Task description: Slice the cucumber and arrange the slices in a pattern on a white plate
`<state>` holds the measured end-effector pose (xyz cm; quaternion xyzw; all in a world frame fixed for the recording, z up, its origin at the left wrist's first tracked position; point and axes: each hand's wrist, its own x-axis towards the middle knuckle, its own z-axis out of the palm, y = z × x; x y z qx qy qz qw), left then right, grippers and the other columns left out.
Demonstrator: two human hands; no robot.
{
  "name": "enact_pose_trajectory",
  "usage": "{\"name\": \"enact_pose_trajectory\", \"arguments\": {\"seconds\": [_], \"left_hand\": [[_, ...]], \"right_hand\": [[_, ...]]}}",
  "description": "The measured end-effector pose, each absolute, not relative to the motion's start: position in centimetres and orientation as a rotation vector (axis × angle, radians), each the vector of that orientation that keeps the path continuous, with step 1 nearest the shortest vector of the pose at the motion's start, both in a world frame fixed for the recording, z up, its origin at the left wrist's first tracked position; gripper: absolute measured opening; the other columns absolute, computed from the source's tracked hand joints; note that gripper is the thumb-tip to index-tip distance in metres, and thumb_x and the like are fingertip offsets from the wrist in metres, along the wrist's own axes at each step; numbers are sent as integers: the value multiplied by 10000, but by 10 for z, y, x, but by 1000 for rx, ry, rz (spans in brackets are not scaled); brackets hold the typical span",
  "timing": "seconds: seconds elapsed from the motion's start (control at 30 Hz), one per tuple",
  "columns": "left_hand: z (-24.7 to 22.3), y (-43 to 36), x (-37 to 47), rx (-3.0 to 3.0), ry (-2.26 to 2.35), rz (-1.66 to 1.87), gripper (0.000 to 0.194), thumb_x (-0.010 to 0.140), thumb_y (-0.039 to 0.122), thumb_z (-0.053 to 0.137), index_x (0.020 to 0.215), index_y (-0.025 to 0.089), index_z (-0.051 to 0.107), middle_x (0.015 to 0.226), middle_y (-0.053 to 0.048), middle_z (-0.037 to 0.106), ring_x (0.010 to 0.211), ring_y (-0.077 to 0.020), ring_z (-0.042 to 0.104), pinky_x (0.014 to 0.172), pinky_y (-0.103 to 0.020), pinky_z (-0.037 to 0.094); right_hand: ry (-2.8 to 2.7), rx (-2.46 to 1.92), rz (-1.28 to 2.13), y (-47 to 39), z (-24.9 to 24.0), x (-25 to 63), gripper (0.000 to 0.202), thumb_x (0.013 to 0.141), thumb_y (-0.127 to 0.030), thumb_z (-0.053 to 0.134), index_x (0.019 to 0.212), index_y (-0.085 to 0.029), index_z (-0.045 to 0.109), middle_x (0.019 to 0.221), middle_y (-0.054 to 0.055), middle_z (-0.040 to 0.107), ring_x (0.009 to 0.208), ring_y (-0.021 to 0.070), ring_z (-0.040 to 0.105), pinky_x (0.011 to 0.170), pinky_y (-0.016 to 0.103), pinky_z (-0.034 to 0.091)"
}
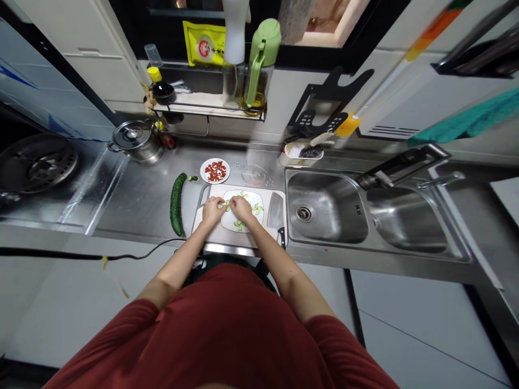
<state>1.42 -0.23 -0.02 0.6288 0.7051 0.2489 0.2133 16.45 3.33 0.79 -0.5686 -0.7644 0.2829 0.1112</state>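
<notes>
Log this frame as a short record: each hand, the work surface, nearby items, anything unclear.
left hand: bare left hand, fingertips at the left side of a white square-cornered plate
right hand: bare right hand, fingers over the same plate
on plate: pale green curved slices in small clusters
under plate: light rectangular cutting board
on board, right: broad-bladed knife, black handle
left of board: long dark-green bumpy cucumber
behind board: round white plate of red pieces
unclear: whether either hand grips a slice

Cucumber slices [257,208] (pale green, fanned), white plate [229,220]
</notes>
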Motion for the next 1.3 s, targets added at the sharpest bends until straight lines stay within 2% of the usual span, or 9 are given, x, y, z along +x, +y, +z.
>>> {"name": "enact_pose_trajectory", "arguments": {"seconds": [0.17,0.5,0.7,1.07,1.3], "left_hand": [[-2,-3,15,1773,1940,657,171,751,230,664,913,194,706,914,-83,633,883,-226,568,840,-324,423],[-4,0,14,1686,1943,651,172,741,247,692,901,191,722,897,-72,643,837,-204,576,792,-306,433],[-7,3,11,1561,1951,677,184,751,319,692,889,205,733,922,-50,668,807,-171,585,749,-277,440],[-7,9,14,1621,1998,607,159,768,322,681,871,207,721,923,-39,671,821,-159,590,753,-260,437],[-3,10,14,1626,2011,569,153,764,318,685,873,216,718,932,-31,661,832,-157,590,747,-258,434]], "right_hand": [[-2254,-1673,823,32,7,165,201,920,-234,475,935,-197,672,978,73,645,865,182,562,699,253,375],[-2234,-1715,808,33,8,164,147,896,-243,525,917,-190,660,963,64,641,827,171,558,651,247,357],[-2288,-1706,798,33,9,165,151,908,-223,513,949,-189,655,994,69,636,863,169,560,709,243,384],[-2396,-1691,731,30,12,167,214,946,-220,447,1006,-185,650,1037,83,618,928,179,557,752,250,397],[-2469,-1615,668,28,11,170,190,931,-266,503,1033,-191,645,1061,87,604,1002,212,531,793,274,406]]}}
